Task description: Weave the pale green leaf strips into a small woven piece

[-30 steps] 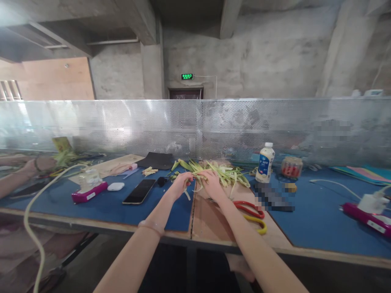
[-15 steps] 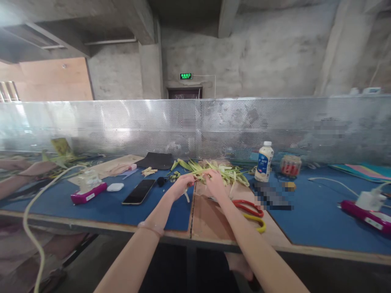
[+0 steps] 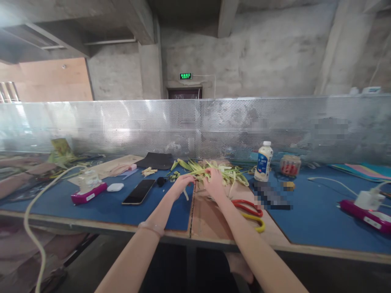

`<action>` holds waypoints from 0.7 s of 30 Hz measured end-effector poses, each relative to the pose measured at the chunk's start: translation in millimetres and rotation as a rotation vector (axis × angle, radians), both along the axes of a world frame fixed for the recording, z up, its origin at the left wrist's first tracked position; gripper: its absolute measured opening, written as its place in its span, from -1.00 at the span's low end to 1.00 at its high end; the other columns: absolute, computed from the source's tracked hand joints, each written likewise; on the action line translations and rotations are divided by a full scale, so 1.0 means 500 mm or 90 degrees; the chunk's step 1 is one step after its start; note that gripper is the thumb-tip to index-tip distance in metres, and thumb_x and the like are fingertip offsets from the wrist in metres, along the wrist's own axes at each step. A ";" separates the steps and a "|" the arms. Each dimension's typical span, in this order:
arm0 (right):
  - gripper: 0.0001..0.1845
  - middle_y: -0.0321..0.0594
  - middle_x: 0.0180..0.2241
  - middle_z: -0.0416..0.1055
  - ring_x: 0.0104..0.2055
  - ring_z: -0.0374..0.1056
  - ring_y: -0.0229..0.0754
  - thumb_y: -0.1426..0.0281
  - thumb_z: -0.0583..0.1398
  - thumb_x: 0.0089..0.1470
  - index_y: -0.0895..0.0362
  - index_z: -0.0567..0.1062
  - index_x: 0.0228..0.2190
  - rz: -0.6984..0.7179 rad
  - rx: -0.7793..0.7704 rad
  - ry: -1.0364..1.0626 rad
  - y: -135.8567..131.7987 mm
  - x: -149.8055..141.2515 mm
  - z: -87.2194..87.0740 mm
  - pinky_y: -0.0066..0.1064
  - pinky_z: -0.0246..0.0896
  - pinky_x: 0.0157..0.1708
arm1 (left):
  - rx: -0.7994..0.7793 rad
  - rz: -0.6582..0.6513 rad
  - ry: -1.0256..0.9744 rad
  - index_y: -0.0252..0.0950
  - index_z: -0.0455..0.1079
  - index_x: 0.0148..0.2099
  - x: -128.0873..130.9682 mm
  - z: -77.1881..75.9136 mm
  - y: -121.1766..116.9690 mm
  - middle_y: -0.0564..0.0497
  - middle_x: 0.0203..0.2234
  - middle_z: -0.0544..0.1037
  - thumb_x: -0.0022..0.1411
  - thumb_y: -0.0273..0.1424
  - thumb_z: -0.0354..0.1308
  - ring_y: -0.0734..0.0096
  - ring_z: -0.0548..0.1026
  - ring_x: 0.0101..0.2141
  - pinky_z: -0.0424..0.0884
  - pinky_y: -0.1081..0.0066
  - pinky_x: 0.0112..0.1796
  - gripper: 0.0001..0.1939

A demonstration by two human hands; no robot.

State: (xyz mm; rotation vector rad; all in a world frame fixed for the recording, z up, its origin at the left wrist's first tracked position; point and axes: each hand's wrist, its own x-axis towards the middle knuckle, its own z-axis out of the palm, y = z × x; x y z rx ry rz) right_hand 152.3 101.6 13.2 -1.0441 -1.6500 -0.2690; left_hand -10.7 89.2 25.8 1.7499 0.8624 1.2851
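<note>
My left hand [image 3: 184, 181] is closed in a pinch, with a pale leaf-like strip [image 3: 186, 195] hanging below its fingers. My right hand [image 3: 214, 180] is beside it, fingers bent and closed at the edge of a heap of green and pale long leaves [image 3: 230, 173]. What lies between the right fingertips is hidden. Under my right forearm lie scissors with one red handle [image 3: 250, 207] and one yellow handle [image 3: 258, 223], their blades mostly covered by the arm.
A phone [image 3: 139, 192], a white case [image 3: 115, 187] and a purple power strip [image 3: 88, 196] lie to the left. On the right stand a bottle [image 3: 263, 162] and a jar [image 3: 290, 165]. A perforated metal screen [image 3: 137, 126] borders the back. Another person's arms [image 3: 24, 175] reach in at far left.
My right hand has shifted slightly, its fingers raised a little among the leaves. The left hand stays nearly in place with the strip. The other person's arms at far left have moved.
</note>
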 end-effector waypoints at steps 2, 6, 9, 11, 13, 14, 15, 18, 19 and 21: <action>-0.84 -0.16 -0.33 0.36 -0.19 0.17 -0.08 0.51 0.07 -0.10 0.15 0.36 -0.38 0.016 -0.002 -0.043 -0.012 -0.004 0.002 -0.28 -0.02 -0.14 | 0.009 0.019 -0.001 -0.32 0.36 -0.58 -0.002 -0.002 0.004 -0.01 -0.47 0.46 -0.03 -0.43 0.01 0.41 0.34 -0.41 0.23 0.45 -0.37 -0.83; -0.97 -0.21 -0.37 0.39 -0.19 0.16 -0.08 0.45 0.11 -0.06 0.12 0.37 -0.47 0.016 -0.045 -0.141 -0.023 -0.010 -0.004 -0.28 -0.09 -0.18 | 0.052 0.049 0.006 -0.31 0.37 -0.54 -0.007 -0.009 0.013 0.02 -0.51 0.44 -0.01 -0.41 0.00 0.40 0.35 -0.39 0.25 0.44 -0.30 -0.83; -0.92 -0.24 -0.41 0.40 -0.20 0.17 -0.11 0.43 0.13 -0.02 0.12 0.37 -0.53 0.004 -0.062 -0.175 -0.022 -0.013 -0.008 -0.30 -0.11 -0.21 | 0.061 0.065 0.010 -0.30 0.38 -0.51 -0.009 -0.011 0.016 0.03 -0.49 0.45 0.00 -0.38 0.01 0.39 0.36 -0.37 0.25 0.44 -0.26 -0.83; -0.87 -0.25 -0.41 0.41 -0.21 0.18 -0.12 0.43 0.11 0.02 0.13 0.36 -0.54 -0.005 -0.055 -0.183 -0.020 -0.014 -0.008 -0.31 -0.12 -0.21 | 0.065 0.063 0.011 -0.30 0.41 -0.50 -0.009 -0.010 0.015 0.01 -0.46 0.48 0.01 -0.36 0.01 0.37 0.38 -0.33 0.25 0.43 -0.22 -0.81; -0.84 -0.26 -0.40 0.42 -0.21 0.18 -0.13 0.44 0.09 0.06 0.13 0.38 -0.53 -0.011 -0.046 -0.184 -0.020 -0.014 -0.006 -0.31 -0.13 -0.20 | 0.068 0.066 0.014 -0.30 0.44 -0.48 -0.006 -0.008 0.013 0.00 -0.41 0.51 0.04 -0.33 0.01 0.35 0.40 -0.28 0.24 0.43 -0.17 -0.78; -0.83 -0.26 -0.39 0.43 -0.21 0.19 -0.13 0.43 0.08 0.08 0.12 0.39 -0.52 -0.011 -0.042 -0.187 -0.020 -0.014 -0.006 -0.30 -0.13 -0.20 | 0.061 0.073 0.018 -0.31 0.46 -0.45 -0.005 -0.007 0.011 0.00 -0.40 0.52 0.05 -0.30 0.02 0.33 0.41 -0.27 0.24 0.43 -0.17 -0.75; -0.83 -0.26 -0.39 0.43 -0.21 0.19 -0.13 0.42 0.08 0.09 0.12 0.39 -0.51 -0.009 -0.039 -0.192 -0.021 -0.014 -0.005 -0.30 -0.14 -0.20 | 0.051 0.083 0.021 -0.31 0.47 -0.43 -0.003 -0.006 0.010 0.00 -0.40 0.53 0.07 -0.26 0.02 0.32 0.42 -0.27 0.25 0.42 -0.18 -0.72; -0.82 -0.25 -0.38 0.44 -0.20 0.19 -0.13 0.40 0.08 0.11 0.12 0.42 -0.48 0.005 -0.038 -0.215 -0.024 -0.014 -0.004 -0.30 -0.14 -0.20 | 0.024 0.138 0.026 -0.33 0.49 -0.39 0.000 -0.007 0.009 0.00 -0.45 0.54 0.07 -0.13 0.03 0.31 0.42 -0.33 0.27 0.42 -0.25 -0.63; -0.83 -0.25 -0.38 0.45 -0.20 0.19 -0.13 0.41 0.08 0.11 0.12 0.43 -0.48 0.011 -0.042 -0.222 -0.026 -0.015 -0.004 -0.30 -0.14 -0.20 | 0.025 0.160 0.027 -0.34 0.49 -0.40 0.000 -0.008 0.009 0.00 -0.46 0.54 0.07 -0.11 0.03 0.31 0.42 -0.34 0.27 0.42 -0.26 -0.60; -0.83 -0.24 -0.38 0.46 -0.20 0.20 -0.13 0.42 0.08 0.10 0.12 0.45 -0.47 0.018 -0.055 -0.230 -0.029 -0.015 -0.003 -0.30 -0.14 -0.21 | 0.036 0.191 0.030 -0.35 0.49 -0.41 -0.001 -0.010 0.012 -0.01 -0.47 0.54 0.05 -0.09 0.05 0.31 0.42 -0.35 0.26 0.43 -0.28 -0.59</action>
